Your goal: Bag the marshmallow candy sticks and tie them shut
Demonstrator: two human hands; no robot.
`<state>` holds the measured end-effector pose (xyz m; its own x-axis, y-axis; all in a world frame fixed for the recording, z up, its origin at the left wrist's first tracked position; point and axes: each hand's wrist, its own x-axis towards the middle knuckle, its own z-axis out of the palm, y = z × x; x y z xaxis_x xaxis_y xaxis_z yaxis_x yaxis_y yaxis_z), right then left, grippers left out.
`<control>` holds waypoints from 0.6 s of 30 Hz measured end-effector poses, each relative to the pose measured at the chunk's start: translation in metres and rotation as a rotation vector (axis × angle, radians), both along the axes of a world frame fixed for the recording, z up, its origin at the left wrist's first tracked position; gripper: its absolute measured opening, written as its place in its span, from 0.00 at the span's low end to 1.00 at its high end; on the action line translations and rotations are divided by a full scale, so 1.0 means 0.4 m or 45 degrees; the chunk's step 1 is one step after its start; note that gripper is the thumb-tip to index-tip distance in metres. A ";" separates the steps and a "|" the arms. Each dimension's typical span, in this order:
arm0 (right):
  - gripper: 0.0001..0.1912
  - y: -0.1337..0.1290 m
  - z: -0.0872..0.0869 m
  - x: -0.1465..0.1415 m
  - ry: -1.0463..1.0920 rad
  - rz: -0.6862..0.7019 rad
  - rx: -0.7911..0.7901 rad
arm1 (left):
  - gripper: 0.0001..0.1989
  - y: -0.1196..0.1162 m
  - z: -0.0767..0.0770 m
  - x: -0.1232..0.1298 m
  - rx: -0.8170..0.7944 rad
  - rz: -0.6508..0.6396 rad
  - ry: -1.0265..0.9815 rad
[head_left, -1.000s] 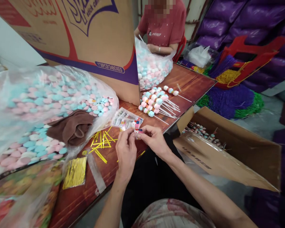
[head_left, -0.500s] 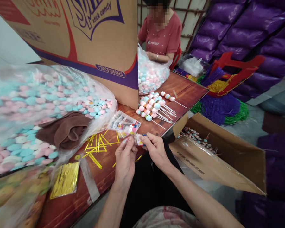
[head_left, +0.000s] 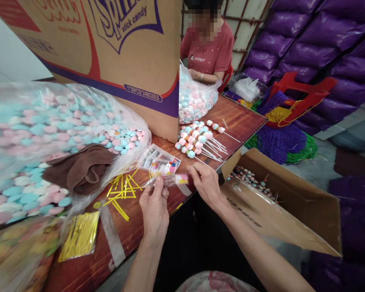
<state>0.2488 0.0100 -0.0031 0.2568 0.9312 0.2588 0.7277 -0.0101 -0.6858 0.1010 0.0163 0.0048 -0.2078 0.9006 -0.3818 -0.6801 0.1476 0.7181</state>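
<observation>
A small clear plastic bag [head_left: 170,179] with a pink and yellow printed end is pinched between the thumb and fingers of my left hand [head_left: 154,205], just above the table edge. My right hand [head_left: 206,184] is beside the bag's printed end, a small gap away, its fingers loosely bent with nothing visible in them. Just beyond it lie several marshmallow skewers [head_left: 194,138] in pink, blue and white, their white sticks pointing towards the right. Flat printed bags [head_left: 159,158] lie on the table behind the bag I hold.
Loose yellow twist ties [head_left: 124,188] and a packet of them [head_left: 79,235] lie left, near a brown cloth [head_left: 82,168] and a large marshmallow bag [head_left: 63,117]. A tall carton [head_left: 134,73] stands behind. Right is an open box [head_left: 292,202] holding skewers; a person [head_left: 209,52] sits opposite.
My hands have moved apart. The right one has come off the bag and shifted slightly up and right; the left has drawn left with the bag, whose printed end now shows.
</observation>
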 end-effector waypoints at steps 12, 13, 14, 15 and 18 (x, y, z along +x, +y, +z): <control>0.10 0.021 -0.045 0.055 0.006 -0.092 0.143 | 0.07 0.038 -0.009 -0.038 -0.288 0.120 -0.120; 0.09 -0.004 -0.037 0.051 0.168 -0.061 0.174 | 0.06 0.041 -0.006 -0.041 -0.308 0.141 -0.138; 0.08 -0.029 -0.028 0.049 0.300 -0.042 0.196 | 0.05 0.044 -0.003 -0.043 -0.321 0.160 -0.152; 0.08 -0.052 -0.021 0.048 0.395 -0.032 0.211 | 0.05 0.046 -0.001 -0.044 -0.330 0.176 -0.162; 0.05 -0.108 -0.007 0.050 0.516 0.005 0.258 | 0.03 0.052 0.002 -0.045 -0.334 0.200 -0.184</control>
